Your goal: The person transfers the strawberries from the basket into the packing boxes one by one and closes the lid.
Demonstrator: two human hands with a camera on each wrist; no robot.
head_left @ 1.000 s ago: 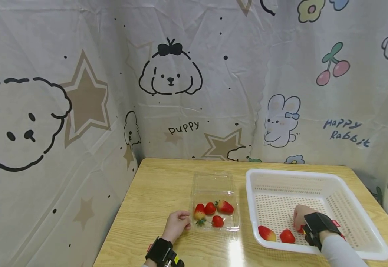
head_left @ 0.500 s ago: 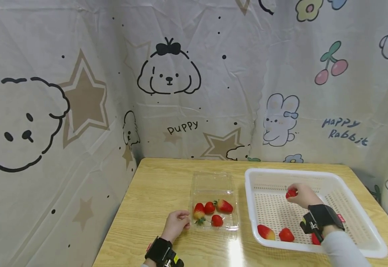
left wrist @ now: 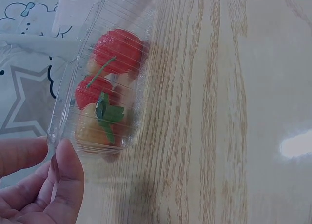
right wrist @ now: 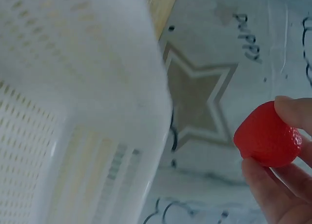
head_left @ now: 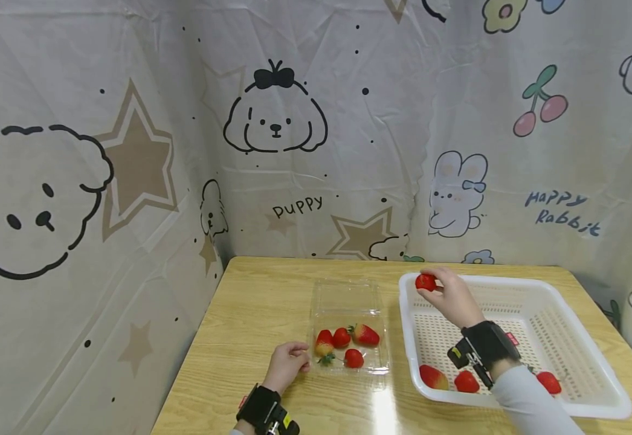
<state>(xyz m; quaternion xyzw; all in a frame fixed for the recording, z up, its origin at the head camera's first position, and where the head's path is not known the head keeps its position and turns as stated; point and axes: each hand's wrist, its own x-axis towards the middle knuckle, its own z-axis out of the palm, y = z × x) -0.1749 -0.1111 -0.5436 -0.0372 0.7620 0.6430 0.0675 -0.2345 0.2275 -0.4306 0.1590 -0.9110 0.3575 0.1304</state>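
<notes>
My right hand [head_left: 455, 302] holds a red strawberry [right wrist: 268, 136] between thumb and fingertips, raised over the back left corner of the white plastic basket [head_left: 557, 302]. In the right wrist view, the strawberry stands out beside the basket rim. My left hand [head_left: 286, 365] pinches the near left edge of a clear plastic box [left wrist: 73, 82] between thumb and finger. The box's lid [head_left: 347, 296] lies folded back. Inside it sit several red fruits, among them a strawberry with yellowish shading [head_left: 367, 336] and a small round one with a thin stem [head_left: 354, 359].
Along the basket's near side lie a red-and-yellow strawberry [head_left: 433, 377], a red one [head_left: 466, 382] and another red one [head_left: 548, 382]. The basket stands to the right of the box on a wooden table [head_left: 256, 302]. A printed curtain [head_left: 294, 211] hangs behind.
The right hand has risen from the basket's near part with a strawberry and moved left and back to its far left corner. The left hand stays at the box edge.
</notes>
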